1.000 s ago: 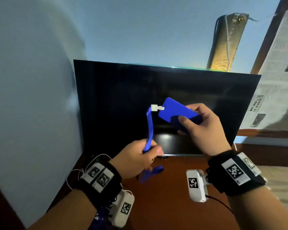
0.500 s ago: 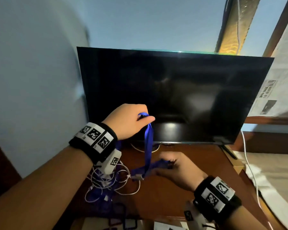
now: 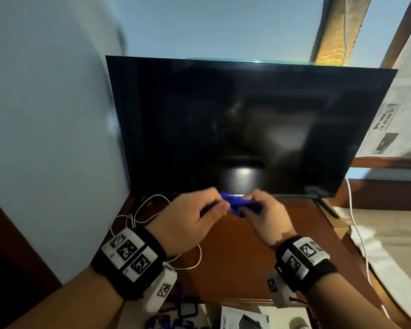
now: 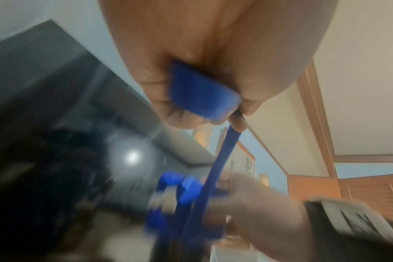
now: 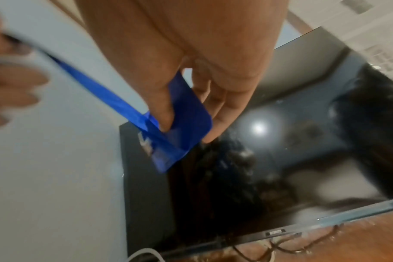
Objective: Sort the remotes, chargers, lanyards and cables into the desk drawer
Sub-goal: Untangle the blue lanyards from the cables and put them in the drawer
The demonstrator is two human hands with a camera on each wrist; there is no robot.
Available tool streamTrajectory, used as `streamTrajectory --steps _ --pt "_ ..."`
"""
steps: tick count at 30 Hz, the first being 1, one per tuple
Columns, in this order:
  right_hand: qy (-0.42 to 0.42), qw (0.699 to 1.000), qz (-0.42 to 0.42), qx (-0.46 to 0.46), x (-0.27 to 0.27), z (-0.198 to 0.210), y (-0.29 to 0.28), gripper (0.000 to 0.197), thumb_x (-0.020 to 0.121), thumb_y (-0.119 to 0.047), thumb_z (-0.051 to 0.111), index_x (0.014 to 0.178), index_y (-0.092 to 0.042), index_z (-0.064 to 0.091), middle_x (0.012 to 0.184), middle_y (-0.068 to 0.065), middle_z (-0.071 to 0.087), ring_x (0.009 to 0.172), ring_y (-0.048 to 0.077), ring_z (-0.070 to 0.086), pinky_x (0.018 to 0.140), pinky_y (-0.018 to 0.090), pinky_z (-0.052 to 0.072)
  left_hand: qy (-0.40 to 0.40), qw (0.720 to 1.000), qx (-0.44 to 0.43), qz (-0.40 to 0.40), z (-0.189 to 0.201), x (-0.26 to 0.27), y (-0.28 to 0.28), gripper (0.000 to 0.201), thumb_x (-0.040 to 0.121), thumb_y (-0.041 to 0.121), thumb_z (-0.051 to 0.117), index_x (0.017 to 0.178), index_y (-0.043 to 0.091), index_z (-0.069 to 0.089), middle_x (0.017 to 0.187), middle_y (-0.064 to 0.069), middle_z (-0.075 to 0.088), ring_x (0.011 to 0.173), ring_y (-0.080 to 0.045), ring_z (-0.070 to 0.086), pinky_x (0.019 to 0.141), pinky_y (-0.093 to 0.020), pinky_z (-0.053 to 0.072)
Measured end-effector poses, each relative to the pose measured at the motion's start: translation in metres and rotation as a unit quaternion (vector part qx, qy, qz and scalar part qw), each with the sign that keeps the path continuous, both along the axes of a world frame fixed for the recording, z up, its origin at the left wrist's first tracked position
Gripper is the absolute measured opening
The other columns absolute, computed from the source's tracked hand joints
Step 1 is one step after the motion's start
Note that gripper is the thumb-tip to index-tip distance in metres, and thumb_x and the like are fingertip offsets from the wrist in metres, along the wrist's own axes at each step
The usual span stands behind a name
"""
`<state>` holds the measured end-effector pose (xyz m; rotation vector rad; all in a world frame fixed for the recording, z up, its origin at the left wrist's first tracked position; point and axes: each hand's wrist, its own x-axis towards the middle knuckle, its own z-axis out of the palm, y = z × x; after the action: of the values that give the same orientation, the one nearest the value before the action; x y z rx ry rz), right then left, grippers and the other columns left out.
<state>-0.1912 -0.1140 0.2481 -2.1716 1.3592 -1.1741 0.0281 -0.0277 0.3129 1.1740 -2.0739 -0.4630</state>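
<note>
A blue lanyard point(image 3: 233, 203) with a blue card holder point(image 5: 186, 122) is held between both hands above the wooden desk point(image 3: 235, 264), in front of the dark TV. My left hand point(image 3: 190, 222) grips the folded strap point(image 4: 200, 95), which runs taut to the other hand. My right hand point(image 3: 263, 217) pinches the card holder between thumb and fingers, with the strap end and white clip point(image 5: 146, 143) against it. A white cable point(image 3: 138, 214) lies tangled on the desk at the left, partly behind my left wrist.
The black TV point(image 3: 247, 124) stands at the back of the desk. More blue lanyard pieces point(image 3: 176, 319) and printed boxes point(image 3: 244, 317) show at the bottom edge. A white cord point(image 3: 356, 231) hangs at the right, by a bed point(image 3: 394, 238).
My hands have come together in front of the TV base. The left hand came down from holding the strap high, and the strap is now bunched between both hands.
</note>
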Motion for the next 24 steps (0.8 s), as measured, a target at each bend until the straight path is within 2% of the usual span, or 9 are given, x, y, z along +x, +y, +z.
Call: streamTrajectory --steps 2,5,9,11,13,16,18,21,24 --pt "0.07 0.993 0.09 0.007 0.01 -0.007 0.012 0.014 0.083 -0.024 0.072 0.087 -0.036 0.068 0.082 -0.015 0.066 0.077 0.004 0.06 0.07 0.019 0.047 0.001 0.998 -0.065 0.026 0.017 0.003 -0.012 0.022 0.105 0.036 0.055 0.089 0.023 0.063 0.07 0.014 0.059 0.066 -0.004 0.059 0.064 -0.022 0.044" --pt "0.074 0.983 0.167 0.022 0.023 -0.003 0.028 0.016 0.081 -0.019 0.077 0.092 -0.031 0.074 0.087 -0.012 0.072 0.08 0.006 0.065 0.07 0.028 0.051 -0.023 0.993 -0.072 0.091 0.018 0.022 -0.044 0.022 0.102 0.042 0.057 0.087 0.027 0.063 0.077 0.009 0.062 0.075 -0.008 0.062 0.072 -0.032 0.05" --pt "-0.124 0.97 0.192 0.076 0.031 0.016 0.038 0.016 0.082 -0.008 0.083 0.087 -0.021 0.075 0.082 -0.001 0.075 0.072 0.014 0.068 0.067 0.028 0.055 -0.09 0.981 0.079 0.156 -0.022 0.056 -0.067 0.021 0.098 0.041 0.063 0.08 0.032 0.063 0.075 0.007 0.064 0.072 -0.013 0.063 0.069 -0.037 0.051" --pt "-0.194 0.965 0.152 0.089 0.03 0.024 0.037 0.014 0.083 -0.004 0.082 0.083 -0.014 0.071 0.077 -0.001 0.073 0.067 0.009 0.066 0.064 0.021 0.052 -0.096 0.972 0.173 0.13 -0.047 0.059 -0.056 0.024 0.098 0.042 0.063 0.078 0.031 0.066 0.07 0.004 0.063 0.065 -0.016 0.062 0.065 -0.038 0.049" --pt "-0.212 0.969 0.093 0.081 0.027 0.024 0.031 0.017 0.085 -0.006 0.08 0.081 -0.012 0.065 0.073 -0.006 0.069 0.064 0.003 0.061 0.063 0.017 0.048 -0.1 0.97 0.196 0.1 -0.064 0.054 -0.037 0.034 0.101 0.052 0.055 0.08 0.029 0.069 0.069 -0.002 0.064 0.062 -0.022 0.061 0.064 -0.042 0.052" --pt "-0.185 0.98 0.001 0.074 0.026 0.011 0.024 0.017 0.088 -0.015 0.078 0.086 -0.016 0.061 0.077 -0.008 0.067 0.064 -0.001 0.058 0.064 0.018 0.047 -0.075 0.979 0.176 0.072 -0.068 0.042 -0.01 0.036 0.103 0.053 0.048 0.084 0.031 0.068 0.072 0.007 0.066 0.065 -0.012 0.061 0.07 -0.044 0.054" --pt "-0.141 0.987 -0.033 0.069 0.027 -0.002 0.023 0.02 0.088 -0.019 0.077 0.085 -0.023 0.057 0.076 -0.01 0.064 0.064 -0.002 0.057 0.062 0.014 0.042 -0.087 0.985 0.138 0.058 -0.06 0.036 0.003 0.03 0.103 0.051 0.05 0.087 0.032 0.065 0.074 0.013 0.063 0.073 -0.004 0.058 0.074 -0.037 0.052" --pt "-0.018 0.997 0.012 0.068 0.038 -0.02 0.029 0.021 0.087 -0.017 0.077 0.09 -0.029 0.06 0.083 -0.011 0.066 0.071 -0.002 0.059 0.062 0.006 0.039 -0.168 0.984 0.022 0.05 -0.039 0.031 0.01 0.029 0.103 0.049 0.051 0.086 0.027 0.062 0.076 0.012 0.053 0.081 -0.008 0.047 0.076 -0.03 0.041" --pt "0.08 0.985 0.126 0.086 0.053 -0.036 0.044 0.023 0.085 -0.014 0.077 0.101 -0.029 0.067 0.093 -0.009 0.069 0.083 0.009 0.062 0.072 0.017 0.044 -0.242 0.967 -0.03 0.078 -0.031 0.035 0.001 0.03 0.099 0.051 0.054 0.088 0.026 0.064 0.079 0.015 0.046 0.086 -0.01 0.043 0.077 -0.025 0.032"
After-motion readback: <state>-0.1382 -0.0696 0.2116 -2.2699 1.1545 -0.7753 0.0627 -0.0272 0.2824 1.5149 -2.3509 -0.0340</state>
